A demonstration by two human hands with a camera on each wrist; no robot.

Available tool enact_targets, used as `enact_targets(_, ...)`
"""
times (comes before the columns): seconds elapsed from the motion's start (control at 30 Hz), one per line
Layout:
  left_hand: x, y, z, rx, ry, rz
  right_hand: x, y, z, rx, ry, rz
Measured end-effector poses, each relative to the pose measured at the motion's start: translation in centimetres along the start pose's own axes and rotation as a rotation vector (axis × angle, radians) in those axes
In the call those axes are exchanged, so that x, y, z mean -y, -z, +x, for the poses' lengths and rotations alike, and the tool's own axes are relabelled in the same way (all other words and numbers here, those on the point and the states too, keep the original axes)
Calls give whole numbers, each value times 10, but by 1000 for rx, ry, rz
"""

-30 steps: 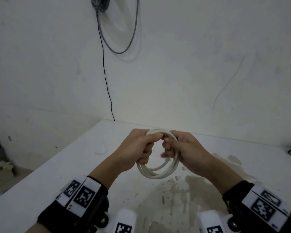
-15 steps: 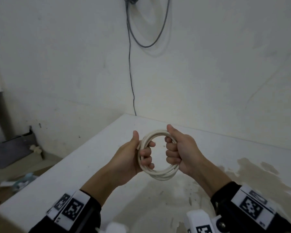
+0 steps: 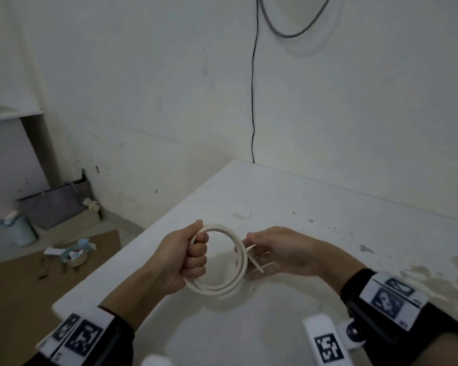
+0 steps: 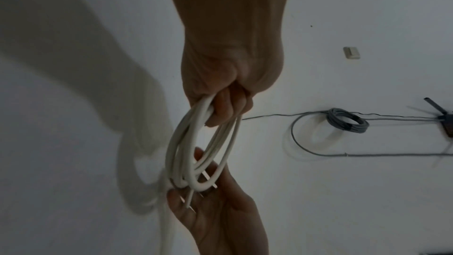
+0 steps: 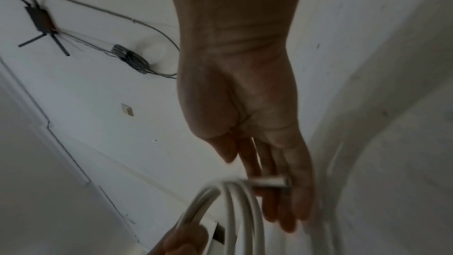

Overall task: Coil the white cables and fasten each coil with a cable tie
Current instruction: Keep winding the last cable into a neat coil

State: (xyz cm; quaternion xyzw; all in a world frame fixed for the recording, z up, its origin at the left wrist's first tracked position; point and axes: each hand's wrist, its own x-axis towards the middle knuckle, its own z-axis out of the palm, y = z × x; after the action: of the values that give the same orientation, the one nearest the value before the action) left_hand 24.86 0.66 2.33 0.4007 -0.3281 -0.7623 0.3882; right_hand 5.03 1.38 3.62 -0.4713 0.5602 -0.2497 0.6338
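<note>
A white cable coil [image 3: 224,289] of several loops hangs above the white table [image 3: 315,207]. My left hand [image 3: 185,260] grips its left side in a fist, seen in the left wrist view as the left hand [image 4: 220,104] closed round the coil [image 4: 176,143]. My right hand [image 3: 275,249] lies with straight fingers against the coil's right side. Short loose cable ends [image 3: 257,262] stick out across its fingers. In the right wrist view the right hand's fingers [image 5: 289,191] are extended behind a cable end [image 5: 267,181], thumb apart. No cable tie is visible.
The table's left edge [image 3: 143,233] drops to a floor with cardboard [image 3: 24,286], a tape roll [image 3: 76,256], a blue cup [image 3: 21,231] and a grey bag [image 3: 53,207]. A black wire [image 3: 253,101] and a grey cable loop [image 3: 288,30] hang on the wall. Stains mark the table's right part [image 3: 434,273].
My right hand let go of the coil's right side and straightened its fingers. The left hand keeps its grip. The head view swung left, showing the floor.
</note>
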Motion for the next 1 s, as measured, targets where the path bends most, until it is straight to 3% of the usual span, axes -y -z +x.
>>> enact_targets(0.07,-3,9,4,-15,-1,-9,8,9,16,-141,55,-260)
enact_targets(0.17,-6,15,10,-28,0,-15,17,26,50,-466,318,-706)
enact_targets(0.27,-7,18,14,-31,9,-3,18,36,81,-367,349,-1104)
enact_targets(0.37,-7,18,16,-35,15,-2,12,44,96,-306,299,-1307)
enact_targets(0.57,-13,6,18,15,-3,9,14,49,72,-460,395,-1119)
enact_targets(0.63,-15,-4,17,67,1,28,24,47,50,-458,430,-818)
enact_targets(0.73,-17,-26,14,139,7,56,39,39,12,-311,471,-460)
enact_targets(0.83,-16,-53,12,134,-65,85,43,33,-21,-255,493,-437)
enact_targets(1.0,-4,-97,7,100,-286,0,25,40,-62,-365,546,-403)
